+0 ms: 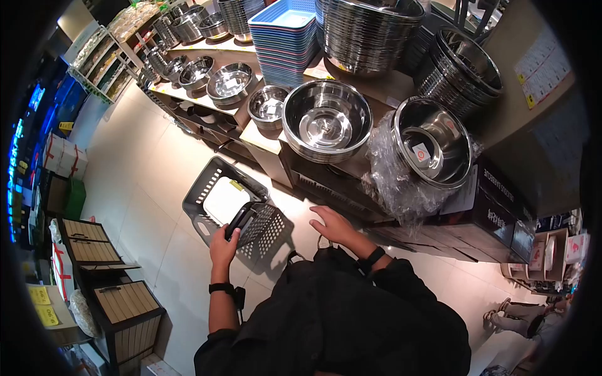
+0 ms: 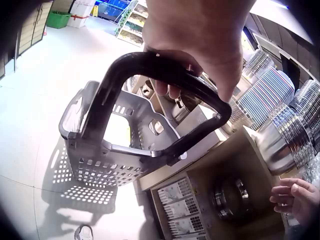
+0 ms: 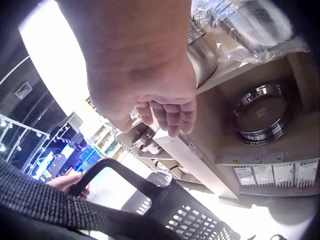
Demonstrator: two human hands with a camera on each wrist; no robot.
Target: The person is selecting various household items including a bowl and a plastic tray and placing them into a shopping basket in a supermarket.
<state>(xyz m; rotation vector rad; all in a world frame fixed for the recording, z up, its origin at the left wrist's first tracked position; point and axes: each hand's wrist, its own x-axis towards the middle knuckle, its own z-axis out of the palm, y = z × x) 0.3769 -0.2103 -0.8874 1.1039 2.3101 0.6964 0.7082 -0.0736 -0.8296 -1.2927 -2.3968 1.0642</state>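
My left hand [image 1: 224, 249] grips the black handle [image 2: 155, 67] of a grey plastic shopping basket [image 1: 199, 224], its fingers curled round the bar. The basket hangs over the tiled floor, and a white flat item [image 1: 226, 199] with a yellowish label lies inside it. My right hand [image 1: 335, 227] holds nothing; its fingers [image 3: 172, 116] are loosely bent in front of the shelf unit. Nearest to that hand are a stack of steel basins [image 1: 327, 125] on the shelf top and a plastic-wrapped steel basin [image 1: 433, 143].
Blue plastic trays [image 1: 285, 50] and more steel bowls [image 1: 231, 83] are stacked along the shelf. A barbecue box [image 1: 495, 207] stands at its right end. Wooden cabinets [image 1: 128, 301] stand at the left, across the aisle. Another person's legs [image 1: 517, 318] show at lower right.
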